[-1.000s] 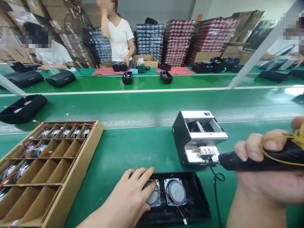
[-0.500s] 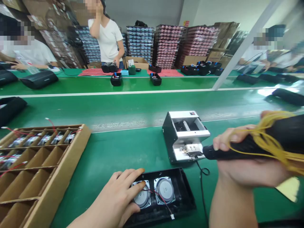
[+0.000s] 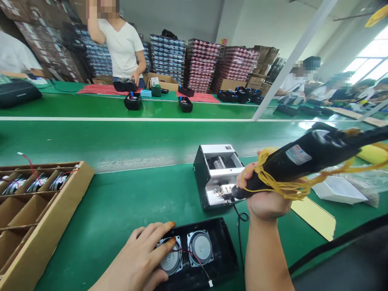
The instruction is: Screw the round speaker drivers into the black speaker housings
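Observation:
My left hand (image 3: 148, 252) lies with its fingers apart on the left end of a black speaker housing (image 3: 222, 246), touching the left speaker driver (image 3: 171, 256). A second round driver (image 3: 201, 247) sits beside it, with a red and black wire ending in a white plug across the housing. My right hand (image 3: 268, 202) is wrapped round a black electric screwdriver (image 3: 291, 159) with a yellow cord wound about it. The screwdriver's nose points left at the front of a silver and black screw feeder (image 3: 218, 173). Whether its tip touches the feeder I cannot tell.
A cardboard box with dividers (image 3: 65, 210) holds several speaker drivers at the left. A black cable (image 3: 240, 238) runs from the feeder. Yellow card (image 3: 315, 218) and a white tray (image 3: 339, 188) lie at the right. Across the green bench, a person (image 3: 121, 48) stands behind black housings.
The view has swung right, so things sit farther left. The screwdriver stays gripped at the feeder, with more of its body and cord visible. My left hand keeps its place on the housing.

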The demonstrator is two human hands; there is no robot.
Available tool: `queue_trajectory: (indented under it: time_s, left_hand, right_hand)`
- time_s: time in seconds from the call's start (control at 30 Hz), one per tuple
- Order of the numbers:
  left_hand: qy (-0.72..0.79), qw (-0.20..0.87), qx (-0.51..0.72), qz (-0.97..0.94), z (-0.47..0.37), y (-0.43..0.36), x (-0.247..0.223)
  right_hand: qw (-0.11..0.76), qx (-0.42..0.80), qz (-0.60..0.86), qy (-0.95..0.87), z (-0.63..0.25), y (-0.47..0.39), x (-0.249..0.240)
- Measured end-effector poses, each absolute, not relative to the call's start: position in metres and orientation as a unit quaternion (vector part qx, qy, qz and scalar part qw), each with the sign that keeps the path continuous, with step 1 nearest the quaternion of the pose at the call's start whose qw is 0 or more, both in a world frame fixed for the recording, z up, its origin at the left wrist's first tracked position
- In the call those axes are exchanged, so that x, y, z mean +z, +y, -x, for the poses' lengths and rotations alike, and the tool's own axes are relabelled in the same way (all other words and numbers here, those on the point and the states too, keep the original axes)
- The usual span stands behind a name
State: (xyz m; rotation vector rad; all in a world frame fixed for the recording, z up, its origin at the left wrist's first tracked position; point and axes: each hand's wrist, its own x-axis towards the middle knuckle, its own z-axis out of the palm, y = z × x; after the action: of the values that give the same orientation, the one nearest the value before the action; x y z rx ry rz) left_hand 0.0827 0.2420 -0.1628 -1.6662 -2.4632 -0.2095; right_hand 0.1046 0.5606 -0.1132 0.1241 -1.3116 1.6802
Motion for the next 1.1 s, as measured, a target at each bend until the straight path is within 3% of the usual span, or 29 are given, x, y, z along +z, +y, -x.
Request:
queue_trajectory:
  time_s: [0.43, 0.67, 0.8, 0.97, 1.1]
  left_hand:
    - [-0.828, 0.034, -0.076, 0.555, -0.085, 0.249, -0.155]
    - [-0.849, -0.017, -0.070, 0.524, -0.090, 0.252, -0.154]
    - [-0.853, -0.042, -0.075, 0.516, -0.091, 0.254, -0.145]
    - [-0.863, -0.081, -0.062, 0.495, -0.091, 0.256, -0.143]
    - [-0.859, -0.075, -0.066, 0.503, -0.090, 0.255, -0.142]
  right_hand:
    - [0.455, 0.697, -0.037, -0.553, -0.121, 0.561, -0.119]
    - [0.432, 0.717, -0.120, -0.533, -0.132, 0.532, -0.085]
    - [0.365, 0.776, -0.157, -0.490, -0.127, 0.496, -0.075]
    - [0.254, 0.825, -0.183, -0.470, -0.116, 0.465, -0.102]
    - [0.223, 0.828, -0.191, -0.478, -0.110, 0.454, -0.122]
